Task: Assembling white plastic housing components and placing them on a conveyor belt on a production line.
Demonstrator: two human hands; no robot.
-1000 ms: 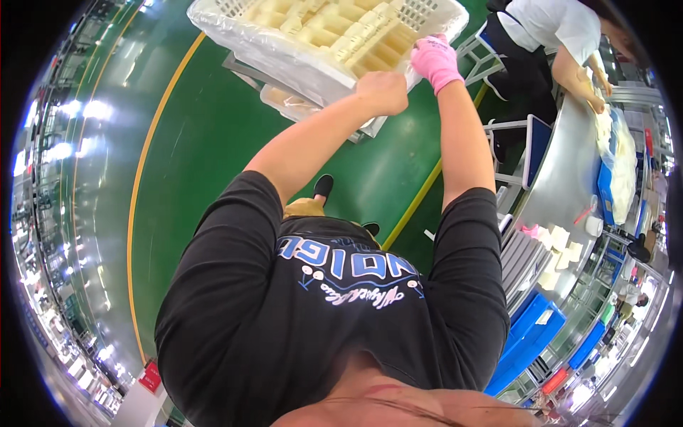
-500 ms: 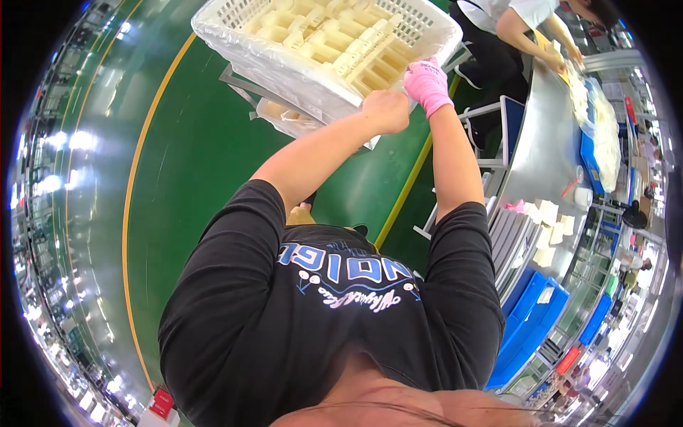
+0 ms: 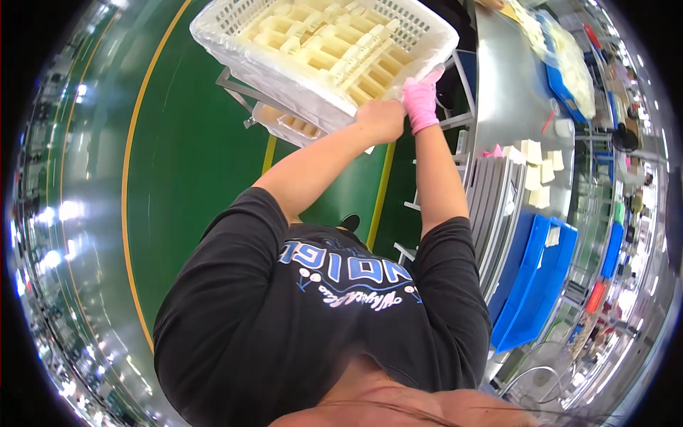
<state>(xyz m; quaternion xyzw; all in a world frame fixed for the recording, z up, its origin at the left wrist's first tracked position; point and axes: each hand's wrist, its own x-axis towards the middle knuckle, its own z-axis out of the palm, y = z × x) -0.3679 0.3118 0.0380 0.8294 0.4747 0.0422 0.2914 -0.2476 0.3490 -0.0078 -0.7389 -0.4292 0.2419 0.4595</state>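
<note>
A white perforated plastic basket (image 3: 284, 67) lined with clear plastic film is before me, filled with pale cream moulded pieces (image 3: 334, 43) laid in rows. My bare left hand (image 3: 382, 119) is closed at the basket's near right corner, its fingertips hidden from view. In a pink glove, my right hand (image 3: 421, 103) closes over the right rim of the basket close beside it. Both arms reach forward. Under the basket shows a grey metal frame (image 3: 238, 91), with a second lined container (image 3: 284, 122) holding similar pieces lower down.
On the right runs a steel worktable (image 3: 505, 92) with a blue tray of pale material (image 3: 569, 67) and cream blocks (image 3: 541, 171). White stool legs (image 3: 462, 92) stand beside it. A blue bin (image 3: 533, 285) lies nearer. Yellow lines (image 3: 126, 178) cross the green floor.
The table and stools have shifted left and closer to my right arm, and the co-worker is mostly out of view. Basket and hands stay together.
</note>
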